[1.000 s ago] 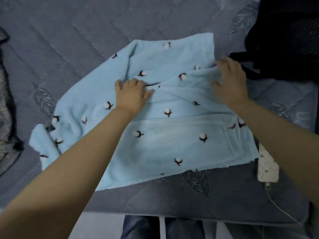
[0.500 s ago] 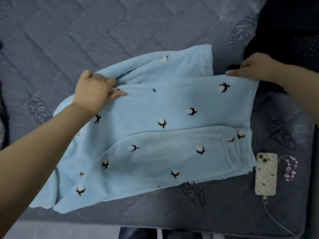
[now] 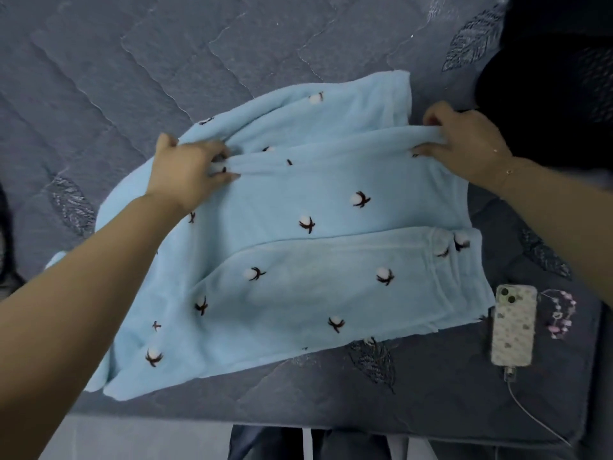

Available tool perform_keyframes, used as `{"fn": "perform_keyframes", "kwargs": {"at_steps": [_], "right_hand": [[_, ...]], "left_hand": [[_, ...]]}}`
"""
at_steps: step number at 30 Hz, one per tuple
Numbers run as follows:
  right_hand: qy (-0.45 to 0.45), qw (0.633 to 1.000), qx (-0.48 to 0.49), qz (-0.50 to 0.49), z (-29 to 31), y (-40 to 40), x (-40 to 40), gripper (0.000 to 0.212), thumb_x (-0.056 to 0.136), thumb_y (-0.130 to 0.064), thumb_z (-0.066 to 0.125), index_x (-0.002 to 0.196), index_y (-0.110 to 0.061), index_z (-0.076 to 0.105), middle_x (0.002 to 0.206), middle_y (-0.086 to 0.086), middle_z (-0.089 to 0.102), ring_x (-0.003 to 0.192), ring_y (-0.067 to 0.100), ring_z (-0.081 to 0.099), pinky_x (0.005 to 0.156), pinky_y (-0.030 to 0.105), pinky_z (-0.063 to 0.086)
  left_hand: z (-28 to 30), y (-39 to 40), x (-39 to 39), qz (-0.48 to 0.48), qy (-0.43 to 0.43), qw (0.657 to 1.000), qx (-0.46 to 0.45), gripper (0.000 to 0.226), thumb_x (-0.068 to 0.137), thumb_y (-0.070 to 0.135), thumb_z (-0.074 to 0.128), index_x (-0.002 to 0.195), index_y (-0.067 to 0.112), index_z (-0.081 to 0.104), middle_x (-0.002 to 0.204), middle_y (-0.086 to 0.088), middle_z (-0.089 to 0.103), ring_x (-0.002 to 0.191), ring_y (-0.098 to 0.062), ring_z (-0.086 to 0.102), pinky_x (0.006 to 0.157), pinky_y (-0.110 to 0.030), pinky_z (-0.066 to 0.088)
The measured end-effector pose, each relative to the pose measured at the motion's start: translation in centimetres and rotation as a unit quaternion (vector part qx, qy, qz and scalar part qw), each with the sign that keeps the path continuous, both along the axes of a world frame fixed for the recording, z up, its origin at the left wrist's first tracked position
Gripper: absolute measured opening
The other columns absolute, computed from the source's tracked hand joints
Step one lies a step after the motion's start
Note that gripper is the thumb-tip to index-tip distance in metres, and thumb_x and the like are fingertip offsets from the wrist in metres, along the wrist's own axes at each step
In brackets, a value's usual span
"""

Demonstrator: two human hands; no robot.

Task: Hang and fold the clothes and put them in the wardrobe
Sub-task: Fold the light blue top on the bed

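The light-blue fleece garment (image 3: pixel 298 260) with its cotton-boll print lies spread on the grey quilted bedspread (image 3: pixel 166 78), part-folded, one panel already lapped across its near half. The left hand (image 3: pixel 189 175) has its fingers curled into a bunched ridge of fleece at the far left of the upper layer; the right hand (image 3: pixel 464 144) pinches the same edge at its right end, thumb under and fingers over, so the fabric runs taut between them.

To do this fold well, both hands should — I judge — keep that edge level and evenly tensioned, bring it towards the body in one motion and lay it square on the near panel, so the thick pile does not ruck. The loose part trailing off at the left needs tucking in too. The phone (image 3: pixel 512 323) on its charging cable (image 3: pixel 530 416), just beside the garment's right edge, could get snagged — better to keep the cloth off it.
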State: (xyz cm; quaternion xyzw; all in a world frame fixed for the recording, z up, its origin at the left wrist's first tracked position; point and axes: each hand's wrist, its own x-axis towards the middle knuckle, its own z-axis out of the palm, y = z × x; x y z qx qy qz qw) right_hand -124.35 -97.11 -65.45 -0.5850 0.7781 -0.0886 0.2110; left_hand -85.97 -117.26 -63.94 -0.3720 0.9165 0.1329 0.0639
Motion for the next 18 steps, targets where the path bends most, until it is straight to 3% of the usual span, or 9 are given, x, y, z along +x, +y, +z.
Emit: {"fn": "perform_keyframes", "kwargs": {"at_steps": [2,4,8,12,15,18], "right_hand": [[0.011,1.000,-0.025,-0.007,1.5,1.6,0.6,0.026,0.086,-0.020,0.072,0.099,-0.003,0.057,0.085,0.018,0.064,0.076,0.037,0.058,0.068,0.034,0.036],[0.031,0.999,-0.028,0.007,3.5,4.2,1.7,0.019,0.077,-0.001,0.072,0.091,-0.002,0.060,0.084,0.016,0.063,0.079,0.038,0.058,0.078,0.039,0.037],[0.096,0.995,-0.015,0.033,5.8,11.6,3.8,0.034,0.053,0.017,0.072,0.079,-0.003,0.062,0.083,0.015,0.059,0.081,0.038,0.058,0.089,0.041,0.029],[0.117,0.992,0.022,0.043,4.3,16.6,6.1,0.036,0.056,0.018,0.075,0.082,-0.005,0.070,0.086,0.014,0.064,0.083,0.039,0.063,0.092,0.042,0.030],[0.099,0.994,0.042,0.024,2.9,17.7,8.0,0.030,0.062,0.011,0.068,0.088,-0.003,0.073,0.088,0.017,0.065,0.087,0.041,0.065,0.092,0.039,0.028],[0.102,0.995,0.012,-0.013,3.4,17.0,9.8,0.027,0.070,-0.008,0.048,0.084,-0.004,0.070,0.087,0.013,0.063,0.087,0.038,0.061,0.087,0.038,0.030]], "left_hand": [[1.7,1.8,0.5,-0.016,0.046,0.999,-0.023,0.018,0.087,0.027,0.068,0.101,0.017,0.063,0.093,-0.002,0.071,0.080,-0.028,0.061,0.083,-0.038,0.021],[3.5,4.6,1.8,-0.037,0.073,0.996,-0.034,0.018,0.082,0.019,0.062,0.100,0.015,0.062,0.092,-0.001,0.069,0.085,-0.026,0.061,0.081,-0.035,0.019],[5.7,11.2,5.4,-0.049,0.110,0.992,0.032,0.023,0.077,0.018,0.051,0.099,0.016,0.055,0.088,-0.001,0.063,0.085,-0.017,0.050,0.086,-0.030,0.018],[4.0,16.2,8.2,-0.125,0.035,0.991,0.029,0.034,0.080,0.013,0.045,0.100,0.017,0.071,0.093,-0.001,0.066,0.091,-0.020,0.058,0.088,-0.040,0.028],[2.9,17.7,8.0,-0.101,-0.062,0.992,0.046,0.043,0.070,0.007,0.050,0.102,0.018,0.076,0.095,-0.004,0.065,0.093,-0.028,0.065,0.097,-0.049,0.027],[3.7,18.4,5.9,-0.074,-0.065,0.994,0.037,0.030,0.071,0.022,0.045,0.076,0.019,0.075,0.093,0.002,0.064,0.095,-0.027,0.059,0.099,-0.048,0.024]]}}
